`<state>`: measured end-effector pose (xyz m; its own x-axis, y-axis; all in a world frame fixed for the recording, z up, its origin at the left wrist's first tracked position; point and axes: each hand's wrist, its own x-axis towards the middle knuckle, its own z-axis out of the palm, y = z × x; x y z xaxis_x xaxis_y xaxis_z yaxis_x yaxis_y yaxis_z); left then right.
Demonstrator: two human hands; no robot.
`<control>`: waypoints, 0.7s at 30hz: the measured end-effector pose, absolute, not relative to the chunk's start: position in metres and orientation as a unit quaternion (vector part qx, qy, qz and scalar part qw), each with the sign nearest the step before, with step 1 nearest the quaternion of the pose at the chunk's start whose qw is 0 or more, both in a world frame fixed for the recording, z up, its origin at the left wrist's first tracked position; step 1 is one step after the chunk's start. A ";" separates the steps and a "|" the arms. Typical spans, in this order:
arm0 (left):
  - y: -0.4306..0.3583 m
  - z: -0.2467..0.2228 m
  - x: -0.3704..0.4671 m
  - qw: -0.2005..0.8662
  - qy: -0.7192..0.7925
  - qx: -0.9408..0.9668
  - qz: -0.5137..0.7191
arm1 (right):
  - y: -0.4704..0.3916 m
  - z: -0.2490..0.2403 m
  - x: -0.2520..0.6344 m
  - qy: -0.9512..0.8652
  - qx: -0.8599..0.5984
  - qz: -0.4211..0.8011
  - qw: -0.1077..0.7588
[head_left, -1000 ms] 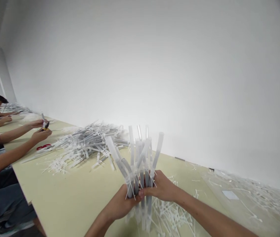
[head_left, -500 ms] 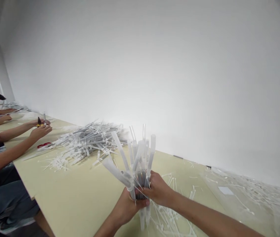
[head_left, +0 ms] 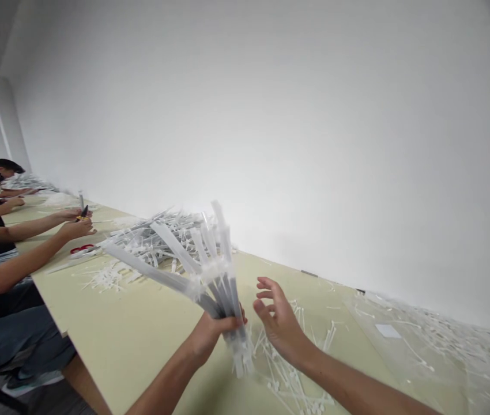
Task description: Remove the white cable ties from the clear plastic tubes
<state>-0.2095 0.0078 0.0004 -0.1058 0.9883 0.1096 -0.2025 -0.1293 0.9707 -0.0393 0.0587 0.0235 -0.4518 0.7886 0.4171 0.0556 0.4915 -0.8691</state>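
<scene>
Head view: a moment ago both hands were closed around the bundle of plastic tubes [head_left: 210, 276], which stood nearly upright. Now the right hand [head_left: 280, 323] has let go and hangs just beside the bundle, palm turned toward it, its fingers [head_left: 266, 283] spread apart and touching nothing. The left hand [head_left: 210, 334] alone carries the load, its fingers clamped around the lower part of the tubes, and the bundle has tipped over to the left, fanning out above the grip. I judge that the gathering with both hands is finished and the bundle now hangs on the one-handed grip.

The tubes are long, slim and translucent grey-white, blurred by motion. A pale band shows across them above the grip; I cannot tell what it is. Their lower ends stick out below the left hand, just above the pale yellow-green table [head_left: 141, 328]. Loose white cable ties [head_left: 288, 374] lie scattered beneath and to the right of the hands. Farther left on the table lies a large heap of tubes [head_left: 158, 236]. At the left edge, other people's arms [head_left: 24, 230] reach over the table near red-handled scissors [head_left: 81, 249].
</scene>
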 end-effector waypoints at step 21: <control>0.040 -0.023 -0.245 0.631 0.326 0.254 0.656 | 0.094 -0.054 0.079 -0.584 -0.472 0.612 0.247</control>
<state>-0.2451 0.0397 -0.0232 -0.0737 0.9942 -0.0783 -0.6621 0.0099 0.7493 0.0790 0.0944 -0.0540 -0.4324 0.8541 -0.2891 0.2490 -0.1951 -0.9487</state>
